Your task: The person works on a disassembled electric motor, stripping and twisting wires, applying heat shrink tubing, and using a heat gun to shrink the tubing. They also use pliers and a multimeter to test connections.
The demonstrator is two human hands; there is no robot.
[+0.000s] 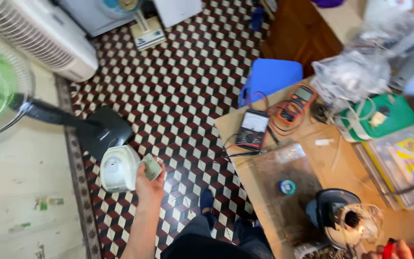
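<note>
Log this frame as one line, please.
left hand: holds small green board over tiled floor | right hand: grips red-handled tool | near: black multimeter

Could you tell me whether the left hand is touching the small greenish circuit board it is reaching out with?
Touching. The head view shows the left hand gripping the small greenish board, its fingers wrapped over the board's lower edge, beside a white fan housing on the floor.

Beneath me lay a checkered cube-pattern tiled floor (183,86), a worn pale wall (20,201) at my left, a wooden workbench (341,163), a blue plastic stool (271,76), bright daylight.
</note>
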